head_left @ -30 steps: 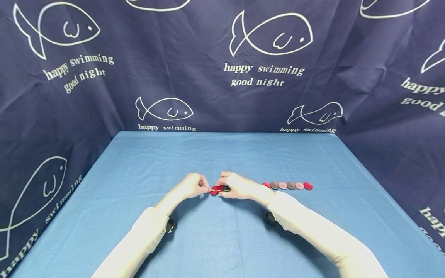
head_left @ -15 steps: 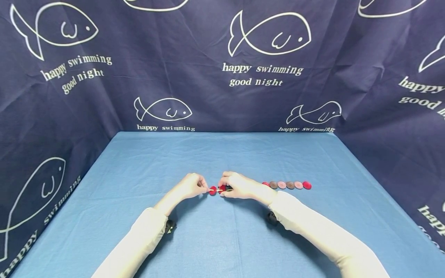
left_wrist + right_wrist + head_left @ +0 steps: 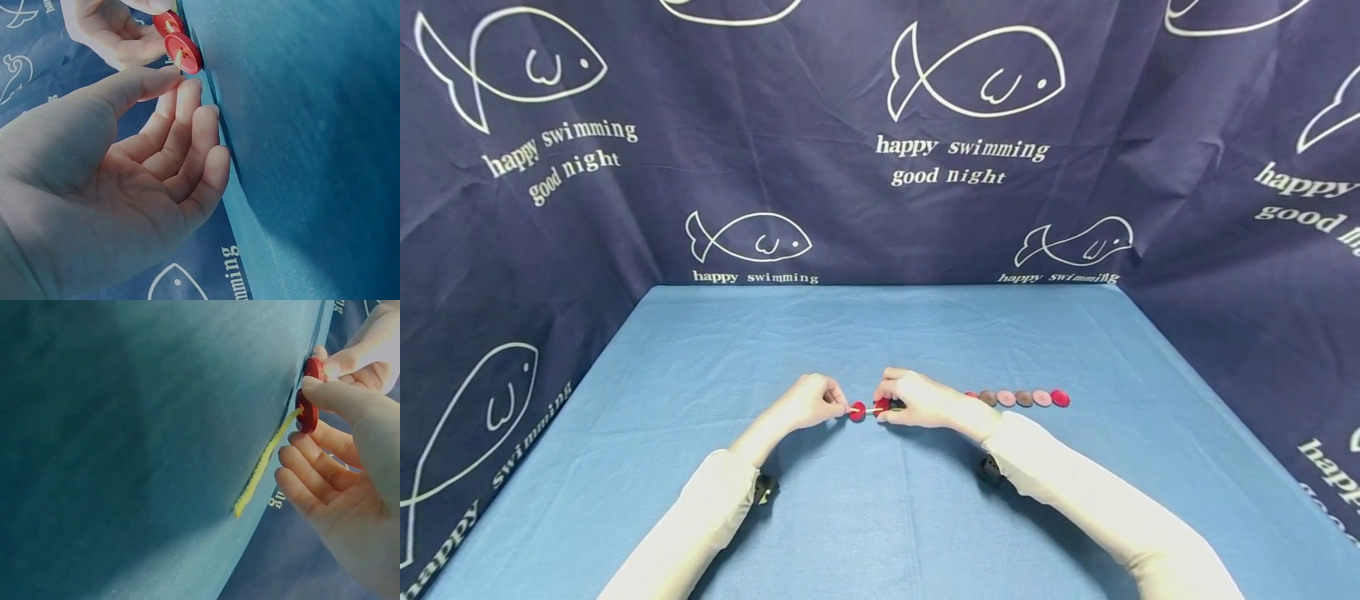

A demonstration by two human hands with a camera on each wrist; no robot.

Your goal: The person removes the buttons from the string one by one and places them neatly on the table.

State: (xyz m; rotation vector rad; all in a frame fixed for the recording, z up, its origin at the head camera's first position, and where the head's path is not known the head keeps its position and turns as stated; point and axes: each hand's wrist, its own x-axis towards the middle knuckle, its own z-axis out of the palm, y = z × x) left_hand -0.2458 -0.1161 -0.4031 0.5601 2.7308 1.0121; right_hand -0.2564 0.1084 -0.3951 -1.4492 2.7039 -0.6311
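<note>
Two red buttons are threaded on a yellow cord between the hands. My left hand (image 3: 811, 402) pinches the cord right beside the left red button (image 3: 183, 53), thumb against fingertips. My right hand (image 3: 919, 400) grips the right red button (image 3: 306, 411) between thumb and fingers. From that button's hole the loose yellow cord (image 3: 257, 472) trails down toward the cloth. In the head view a short stretch of cord shows between the two buttons, and the right fingers partly cover the right one.
To the right, a row of red, brown and pink buttons (image 3: 1024, 398) lies on the blue tablecloth (image 3: 865, 517); my right wrist hides its left end. A dark blue curtain (image 3: 850, 167) printed with fish stands behind and along the sides.
My right hand has shifted slightly right with its button, so the two overlapping red buttons now stand apart with cord showing between them. The left hand has stayed almost still.
</note>
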